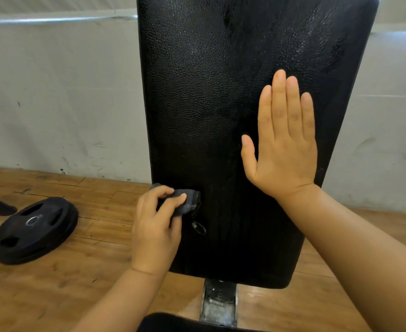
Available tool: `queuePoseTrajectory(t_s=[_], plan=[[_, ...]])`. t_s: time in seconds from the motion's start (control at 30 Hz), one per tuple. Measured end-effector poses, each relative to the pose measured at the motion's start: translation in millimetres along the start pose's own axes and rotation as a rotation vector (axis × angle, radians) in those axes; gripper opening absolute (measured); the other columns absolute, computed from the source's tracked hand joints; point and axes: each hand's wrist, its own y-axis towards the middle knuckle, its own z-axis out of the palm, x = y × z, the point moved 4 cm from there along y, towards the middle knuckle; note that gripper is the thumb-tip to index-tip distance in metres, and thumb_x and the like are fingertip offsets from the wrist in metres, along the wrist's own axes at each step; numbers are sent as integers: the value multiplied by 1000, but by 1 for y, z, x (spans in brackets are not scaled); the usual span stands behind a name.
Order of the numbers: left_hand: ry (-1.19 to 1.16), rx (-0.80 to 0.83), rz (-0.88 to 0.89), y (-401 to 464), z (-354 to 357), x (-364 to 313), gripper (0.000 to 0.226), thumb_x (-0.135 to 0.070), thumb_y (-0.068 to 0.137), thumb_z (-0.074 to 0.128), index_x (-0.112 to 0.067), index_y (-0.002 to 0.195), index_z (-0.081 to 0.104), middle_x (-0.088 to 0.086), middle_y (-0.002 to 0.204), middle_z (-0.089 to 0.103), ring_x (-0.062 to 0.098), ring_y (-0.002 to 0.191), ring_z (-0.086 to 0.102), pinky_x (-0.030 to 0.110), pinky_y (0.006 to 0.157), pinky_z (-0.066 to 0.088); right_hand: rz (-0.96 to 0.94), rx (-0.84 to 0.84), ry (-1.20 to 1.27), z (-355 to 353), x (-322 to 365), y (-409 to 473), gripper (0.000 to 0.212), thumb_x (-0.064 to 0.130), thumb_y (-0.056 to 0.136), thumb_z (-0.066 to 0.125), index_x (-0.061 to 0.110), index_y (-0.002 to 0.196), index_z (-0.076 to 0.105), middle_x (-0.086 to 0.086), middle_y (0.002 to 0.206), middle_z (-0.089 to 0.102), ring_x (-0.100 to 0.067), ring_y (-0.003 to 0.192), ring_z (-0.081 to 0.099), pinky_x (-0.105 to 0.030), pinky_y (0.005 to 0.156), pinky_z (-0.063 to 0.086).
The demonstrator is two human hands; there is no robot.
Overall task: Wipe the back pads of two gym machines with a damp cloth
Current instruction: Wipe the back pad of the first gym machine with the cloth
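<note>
Left grip (170, 200) round cloth (188, 202) against back pad (209, 104)

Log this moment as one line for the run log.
left hand: cloth on back pad | right hand: flat on pad

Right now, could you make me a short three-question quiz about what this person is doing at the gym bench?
1. True or false: the left hand holds a dark cloth against the back pad.
2. How does the right hand meet the pad? A) gripping its edge B) flat, fingers extended C) clenched in a fist
3. Fill in: a black weight ____ lies on the wooden floor left of the bench.

Key: 1 true; 2 B; 3 plate.
</note>
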Motion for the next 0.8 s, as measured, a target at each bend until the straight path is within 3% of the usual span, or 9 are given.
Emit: queuePoseTrajectory(t_s=[0.2,0.33,0.43,0.57,0.67,0.8], plan=[[20,2,-52,-23,7,5,65,20,57,76,-17,106,53,2,106,46,20,99,46,18,91,35,0,0,3,-1,0,0,65,34,96,34,-5,146,19,-27,151,20,-39,141,15,-46,117,7],[52,108,-16,-46,12,15,70,18,52,80,-17,104,52,2,106,46,21,99,47,29,81,43,-4,-4,3,0,0,-1,65,34,95,34,-5,145,21,-27,151,21,-39,141,16,-46,117,8],[50,201,-9,-57,11,20,71,17,51,82,-18,104,51,2,106,46,20,99,46,30,78,44,-2,-1,1,-1,0,0,65,34,95,34,-5,145,20,-27,151,21,-39,141,16,-46,117,8],[12,165,-42,-47,5,18,66,18,55,79,-19,103,53,0,105,46,18,97,46,25,76,42,-1,3,0,-1,0,0,66,34,95,34,-6,145,20,-27,151,20,-39,141,17,-47,117,9],[-2,50,-77,-21,0,13,50,19,60,74,-9,100,63,2,102,48,20,96,46,15,80,37,1,5,-4,-2,1,-1,66,34,95,34,-6,145,19,-28,151,20,-40,141,17,-47,117,10],[42,61,-101,-19,2,9,42,17,61,75,-4,96,66,4,100,51,20,95,47,22,79,40,1,5,-8,-2,0,0,66,34,95,33,-6,145,19,-28,151,20,-40,141,17,-47,117,9]])
